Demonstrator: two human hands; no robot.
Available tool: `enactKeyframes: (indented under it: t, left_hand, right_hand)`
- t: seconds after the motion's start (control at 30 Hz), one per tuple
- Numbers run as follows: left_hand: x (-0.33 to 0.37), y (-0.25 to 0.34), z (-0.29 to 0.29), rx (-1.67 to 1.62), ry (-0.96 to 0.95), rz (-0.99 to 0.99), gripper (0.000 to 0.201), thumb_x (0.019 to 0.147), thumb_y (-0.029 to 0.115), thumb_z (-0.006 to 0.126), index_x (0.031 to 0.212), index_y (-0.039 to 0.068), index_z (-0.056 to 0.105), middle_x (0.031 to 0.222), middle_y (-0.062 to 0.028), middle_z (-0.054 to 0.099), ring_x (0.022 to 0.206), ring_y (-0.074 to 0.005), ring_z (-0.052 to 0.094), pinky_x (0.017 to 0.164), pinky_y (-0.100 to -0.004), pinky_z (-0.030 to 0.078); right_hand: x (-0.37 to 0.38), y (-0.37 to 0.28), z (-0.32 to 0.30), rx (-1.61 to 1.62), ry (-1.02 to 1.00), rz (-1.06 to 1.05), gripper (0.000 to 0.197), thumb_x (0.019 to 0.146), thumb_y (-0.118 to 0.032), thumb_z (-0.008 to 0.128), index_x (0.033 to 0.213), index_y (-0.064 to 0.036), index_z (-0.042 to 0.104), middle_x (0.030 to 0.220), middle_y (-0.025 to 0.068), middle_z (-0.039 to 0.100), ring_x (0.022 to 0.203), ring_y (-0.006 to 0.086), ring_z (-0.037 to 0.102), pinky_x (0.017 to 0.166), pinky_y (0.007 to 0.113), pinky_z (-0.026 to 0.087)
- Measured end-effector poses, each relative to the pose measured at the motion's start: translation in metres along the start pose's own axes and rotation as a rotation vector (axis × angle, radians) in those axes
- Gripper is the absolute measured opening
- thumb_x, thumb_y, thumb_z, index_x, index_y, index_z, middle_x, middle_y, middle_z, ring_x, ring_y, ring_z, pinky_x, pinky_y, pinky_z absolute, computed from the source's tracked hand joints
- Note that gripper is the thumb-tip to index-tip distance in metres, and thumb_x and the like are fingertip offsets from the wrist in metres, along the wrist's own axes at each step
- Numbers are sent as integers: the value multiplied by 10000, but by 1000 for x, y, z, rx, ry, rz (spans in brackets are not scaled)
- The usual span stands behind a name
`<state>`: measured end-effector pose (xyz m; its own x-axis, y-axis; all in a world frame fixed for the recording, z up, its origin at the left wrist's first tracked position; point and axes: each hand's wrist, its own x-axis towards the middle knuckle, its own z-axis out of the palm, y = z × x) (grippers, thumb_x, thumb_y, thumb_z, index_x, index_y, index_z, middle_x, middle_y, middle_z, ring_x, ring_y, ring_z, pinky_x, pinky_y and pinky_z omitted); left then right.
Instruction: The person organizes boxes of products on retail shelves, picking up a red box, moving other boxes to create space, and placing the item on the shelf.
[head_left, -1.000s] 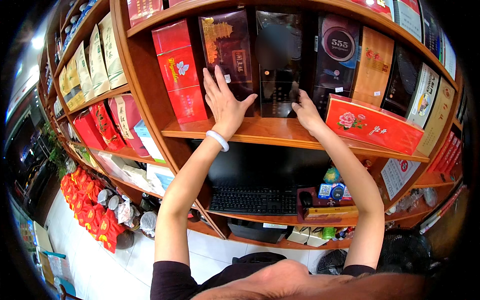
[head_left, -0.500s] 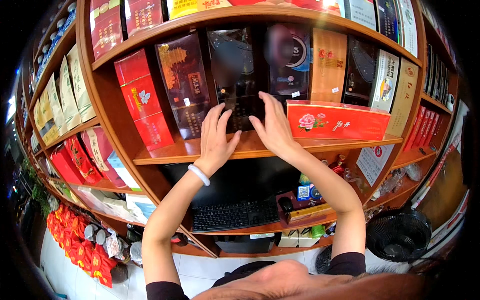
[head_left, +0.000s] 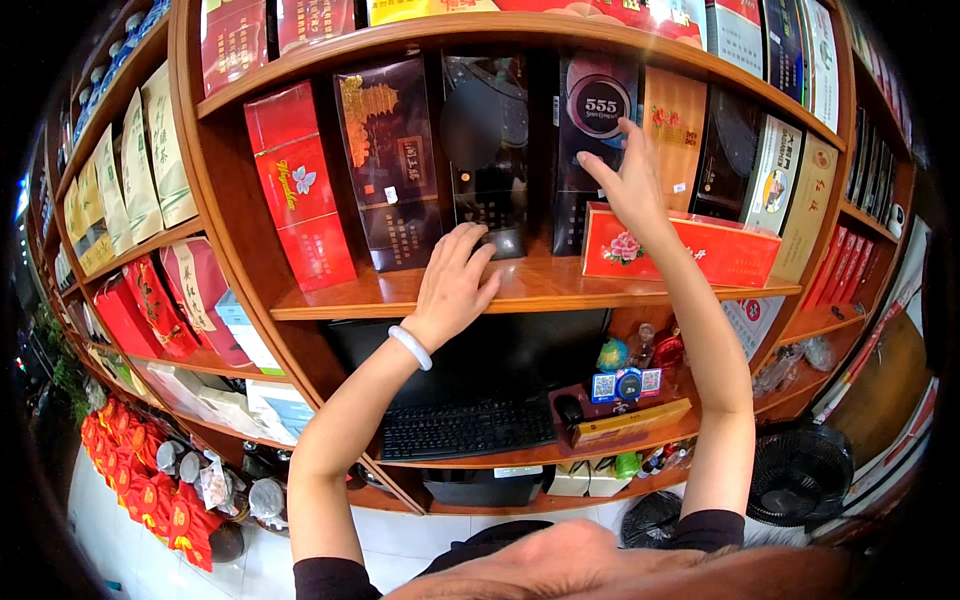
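My left hand [head_left: 455,288] is open above the shelf's front edge. Its fingertips are near the foot of an upright black carton [head_left: 490,185]; whether they touch it I cannot tell. Higher and to the right, my right hand [head_left: 632,185] is open, thumb and index finger spread in front of a dark carton with a round emblem [head_left: 582,195]. Contact there is unclear. Below that hand, a red carton with a pink flower [head_left: 715,252] lies lengthwise, partly covered by my right forearm. A dark purple carton with a gold tower [head_left: 385,130] stands left of the black one.
A red carton [head_left: 285,160] stands at the shelf's left; orange [head_left: 672,150] and white [head_left: 770,160] cartons are on the right. Beneath the wooden shelf [head_left: 400,297] are a dark monitor [head_left: 480,350] and a keyboard [head_left: 470,428]. A black fan [head_left: 800,470] is low on the right.
My right hand has moved up and right to the carton with the round emblem. My left hand has lowered and shifted slightly right. The view has shifted a little.
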<state>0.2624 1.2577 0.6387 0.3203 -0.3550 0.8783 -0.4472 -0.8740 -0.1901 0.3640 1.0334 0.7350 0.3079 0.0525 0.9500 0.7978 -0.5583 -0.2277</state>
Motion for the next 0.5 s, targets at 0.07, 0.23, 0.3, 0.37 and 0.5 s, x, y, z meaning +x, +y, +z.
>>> enactKeyframes:
  t: [0.07,0.23,0.3,0.37,0.5]
  left_hand:
    - [-2,0,0,-13,-5,-2,296,741,130,659,977,-13,553,1155,-182,495,1120,-351,452,942,-432,383]
    - [-5,0,3,-68,-24,-1,226,753,126,646,901,-31,577,1113,-189,518,1079,-352,478,917,-413,411]
    - [-4,-1,1,-86,-20,-31,205,756,121,643,869,-40,584,1078,-184,527,1045,-346,491,888,-404,425]
    - [-5,-2,0,-119,-18,-68,193,758,116,639,846,-47,589,1041,-179,534,1006,-339,502,859,-398,436]
    - [-8,-5,1,-174,-29,-138,195,771,128,627,819,-59,598,922,-164,559,902,-318,523,781,-388,454]
  right_hand:
    - [-1,1,5,-41,20,-18,701,751,-371,652,1197,97,381,1189,255,440,1130,379,404,979,416,315]
    - [-2,10,10,-92,64,-41,736,729,-375,673,1223,71,358,1238,258,381,1160,398,357,988,439,294]
    - [-1,11,12,-132,82,-39,757,715,-376,687,1231,64,350,1249,262,362,1160,409,352,988,445,291]
    - [0,11,13,-153,91,-33,779,702,-379,699,1237,61,343,1258,268,345,1161,418,346,990,451,288]
    - [2,10,20,-179,93,-27,828,677,-392,720,1246,64,328,1280,281,307,1179,429,321,995,459,279]
